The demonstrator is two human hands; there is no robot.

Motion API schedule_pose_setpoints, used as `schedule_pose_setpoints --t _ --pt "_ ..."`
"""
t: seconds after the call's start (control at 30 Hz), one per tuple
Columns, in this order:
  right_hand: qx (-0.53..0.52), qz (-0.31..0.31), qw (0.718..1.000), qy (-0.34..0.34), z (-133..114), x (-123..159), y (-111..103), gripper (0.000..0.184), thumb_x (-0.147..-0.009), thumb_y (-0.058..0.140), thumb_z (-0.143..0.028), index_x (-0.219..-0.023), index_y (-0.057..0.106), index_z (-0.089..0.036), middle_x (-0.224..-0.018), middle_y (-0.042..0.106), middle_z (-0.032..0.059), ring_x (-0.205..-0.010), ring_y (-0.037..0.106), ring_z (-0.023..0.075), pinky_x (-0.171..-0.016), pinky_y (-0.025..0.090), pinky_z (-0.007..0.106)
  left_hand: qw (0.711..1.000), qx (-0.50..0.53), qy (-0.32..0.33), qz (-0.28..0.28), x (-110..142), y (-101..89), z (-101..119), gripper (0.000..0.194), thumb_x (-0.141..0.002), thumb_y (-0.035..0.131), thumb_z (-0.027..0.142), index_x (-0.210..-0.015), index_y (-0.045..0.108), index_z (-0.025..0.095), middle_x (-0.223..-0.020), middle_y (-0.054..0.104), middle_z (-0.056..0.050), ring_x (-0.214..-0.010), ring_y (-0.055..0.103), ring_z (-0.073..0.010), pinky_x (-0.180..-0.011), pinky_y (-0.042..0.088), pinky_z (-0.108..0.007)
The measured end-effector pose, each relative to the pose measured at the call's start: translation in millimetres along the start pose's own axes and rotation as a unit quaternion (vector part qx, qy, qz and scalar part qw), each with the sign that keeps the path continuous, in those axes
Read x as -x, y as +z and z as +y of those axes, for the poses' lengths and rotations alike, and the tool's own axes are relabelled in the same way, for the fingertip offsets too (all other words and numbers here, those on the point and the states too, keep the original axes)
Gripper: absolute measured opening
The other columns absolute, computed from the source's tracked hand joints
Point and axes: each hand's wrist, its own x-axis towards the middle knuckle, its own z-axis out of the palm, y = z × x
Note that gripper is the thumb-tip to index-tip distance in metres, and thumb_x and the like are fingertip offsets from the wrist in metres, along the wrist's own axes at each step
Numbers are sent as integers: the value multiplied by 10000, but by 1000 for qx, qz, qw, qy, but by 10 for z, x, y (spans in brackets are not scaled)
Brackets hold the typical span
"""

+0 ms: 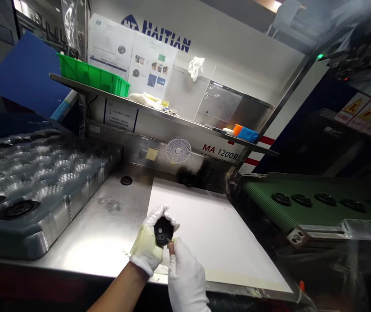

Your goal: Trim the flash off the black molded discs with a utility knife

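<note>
Stainless steel surface (97, 229) at the foot of a Haitian moulding machine panel (219, 151), with a white sheet (219, 229) laid across it, a metal tray (42, 186) of recesses to the left and a green conveyor belt (263, 203) to the right. Black moulded disc (164, 231) held up above the sheet, cradled in the curled fingers of a white-gloved left hand (148, 240). Right hand (185, 277) pinching a thin small tool (170, 239), its exact kind too small to tell, at the disc's rim. Main risks: a slip of that tip, gouging the rim or jabbing the glove; too loose a hold, dropping the disc near the surface's front edge.
</note>
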Motion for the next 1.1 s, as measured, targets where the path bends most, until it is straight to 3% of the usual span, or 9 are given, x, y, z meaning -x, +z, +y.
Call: schedule_pose_setpoints --t 0.13,0.27,0.53,0.63,0.73,0.83,0.97,1.03,1.1 --pt "-38 15 998 -37 161 74 -78 281 -907 314 -288 -756 548 -248 -649 622 -15 -565 598 174 -491 328 264 998 -4 61 -5 101 98 -197 227 -729 602 156 -956 607 148 -730 595 -27 -712 594 -157 -779 510 -384" --pt "-108 43 992 -42 406 126 -223 292 -920 304 -305 -887 590 -257 -743 670 -4 -642 631 179 -534 365 249 996 -79 -9 -37 280 156 -324 327 -730 522 173 -1041 588 93 -817 636 -120 -793 620 -261 -738 509 -470" --pt "-106 68 992 -32 475 337 -268 291 -902 318 -291 -796 584 -239 -678 649 9 -566 609 183 -480 323 260 993 -93 70 -12 399 330 -591 281 -717 600 135 -997 606 153 -668 580 -12 -640 587 -148 -736 526 -375" --pt "-155 69 985 -40 432 323 -194 309 -901 312 -297 -851 612 -240 -693 655 17 -567 607 178 -479 335 257 993 -93 72 -10 410 352 -539 313 -720 592 135 -1033 592 149 -714 610 -37 -708 612 -172 -772 515 -390" --pt "-197 55 978 -29 442 232 -155 330 -909 295 -323 -867 612 -239 -681 646 16 -579 597 177 -513 354 255 994 -110 -7 -23 393 327 -437 337 -744 545 193 -1070 577 118 -845 646 -115 -811 626 -242 -790 494 -462" --pt "-238 -1 971 -4 496 107 -191 322 -896 312 -386 -791 584 -249 -640 621 -8 -564 564 166 -527 353 251 994 -99 -48 -18 301 291 -349 322 -755 517 229 -1039 590 94 -758 629 -93 -721 616 -224 -807 477 -483" --pt "-239 -114 960 90 671 -66 -300 215 -620 652 -364 -604 476 -242 -517 501 -67 -510 483 143 -484 324 229 995 -68 -75 11 55 244 -257 254 -771 539 268 -954 608 106 -719 596 -53 -705 597 -200 -841 462 -484" --pt "-207 -126 961 135 828 -144 -304 220 -542 688 -306 -704 548 -260 -533 494 -76 -506 487 147 -485 333 236 994 -50 -95 4 -94 210 -215 256 -781 543 303 -940 612 115 -757 597 -62 -767 601 -219 -853 453 -502" --pt "-186 -93 965 156 1049 -208 -235 365 -621 629 -378 -975 590 -295 -650 574 -47 -576 555 181 -531 387 268 993 -30 -110 4 -237 174 -176 264 -784 548 323 -939 615 121 -779 595 -66 -809 599 -232 -868 441 -516"
